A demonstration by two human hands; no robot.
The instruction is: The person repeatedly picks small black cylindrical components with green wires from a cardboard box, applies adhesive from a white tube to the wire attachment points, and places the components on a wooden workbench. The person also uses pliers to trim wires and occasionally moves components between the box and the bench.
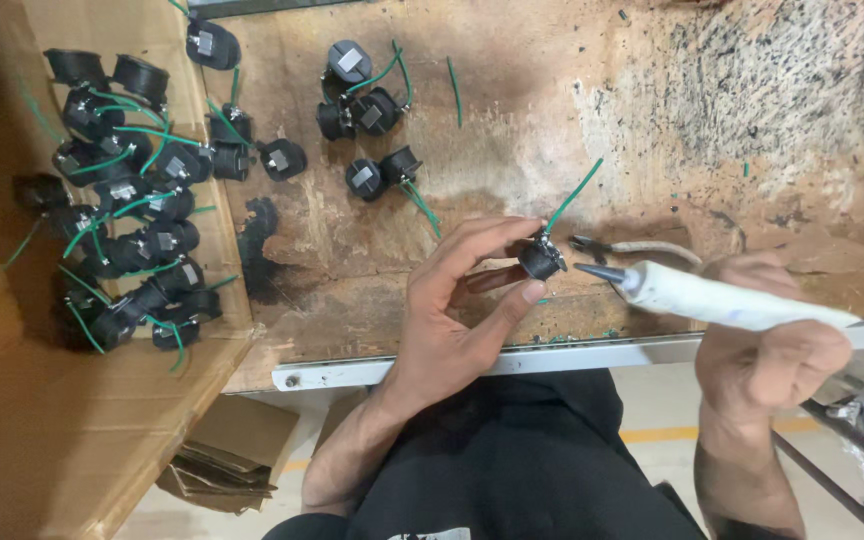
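My left hand [457,305] pinches a small black round socket part [540,258] between thumb and fingertips, just above the bench's front edge. A green wire [572,197] sticks up from the part. My right hand [767,345] grips a white-handled soldering iron [712,298] lying nearly level, its metal tip [592,269] pointing left and almost touching the black part. A thin strand of solder wire [642,247] lies on the bench just behind the iron.
Several black parts with green wires [372,110] lie loose on the scorched wooden bench [652,120]. A cardboard box [12,420] at the left holds several more of the wired black parts [132,230]. A metal strip [552,357] edges the bench front.
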